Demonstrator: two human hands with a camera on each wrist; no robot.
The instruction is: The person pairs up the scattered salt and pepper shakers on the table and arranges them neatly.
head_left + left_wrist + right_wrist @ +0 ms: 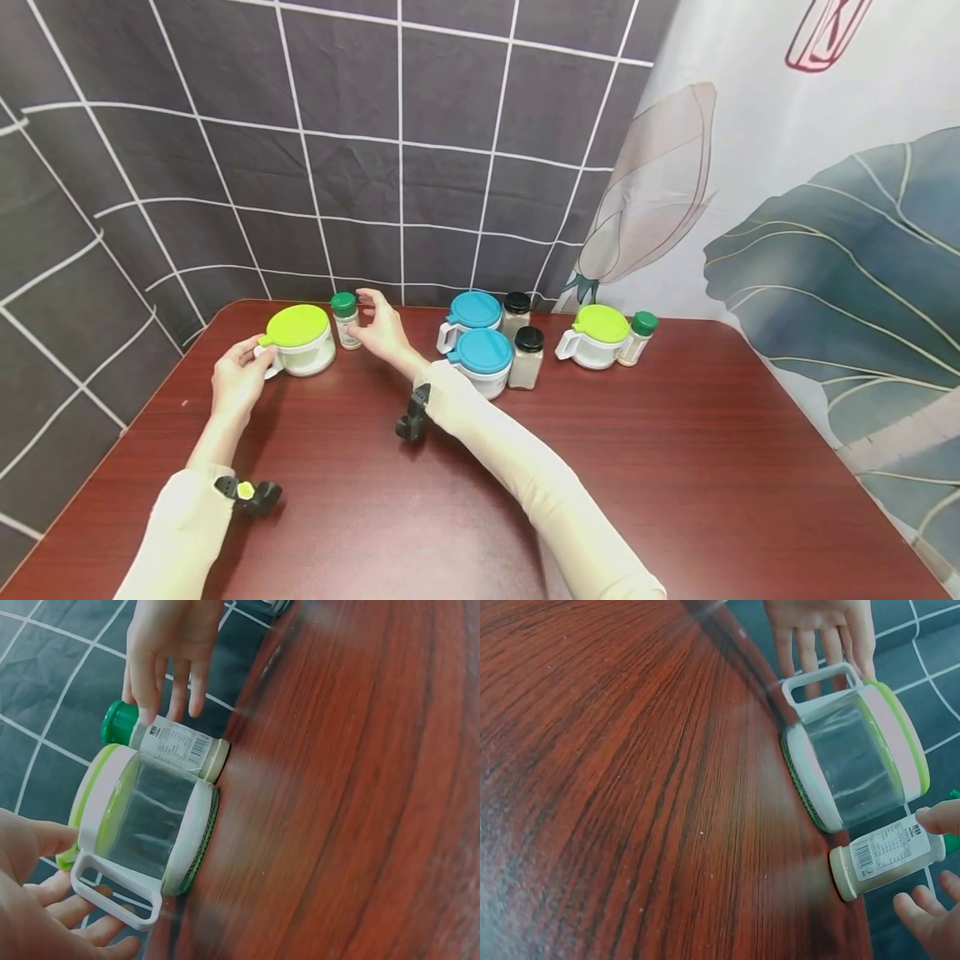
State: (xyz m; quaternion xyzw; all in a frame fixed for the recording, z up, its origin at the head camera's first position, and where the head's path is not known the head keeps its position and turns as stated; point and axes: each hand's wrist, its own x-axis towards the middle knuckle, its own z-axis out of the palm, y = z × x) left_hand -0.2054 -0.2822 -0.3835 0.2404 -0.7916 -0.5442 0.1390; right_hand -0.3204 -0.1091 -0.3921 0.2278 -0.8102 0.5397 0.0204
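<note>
A clear seasoning jar with a lime-green lid [297, 327] and white handle [116, 891] stands upright at the table's left. My left hand [238, 379] is at its handle, thumb by the lid's edge and the other fingers loosely extended behind the handle, not curled round it. Close to the jar's right stands a spice bottle [347, 321] with a green cap and a printed label [891, 846]. My right hand [386, 333] is beside this bottle, its thumb at the bottle's near side and its fingers spread apart from it. Whether the thumb touches the bottle I cannot tell.
Two blue-lidded jars [483, 352] stand mid-table beside two black-capped bottles [527, 358]. Farther right are another lime-lidded jar [600, 337] and a green-capped bottle [637, 340]. A grey tiled-pattern sheet [352, 179] hangs behind the red-brown table [375, 500].
</note>
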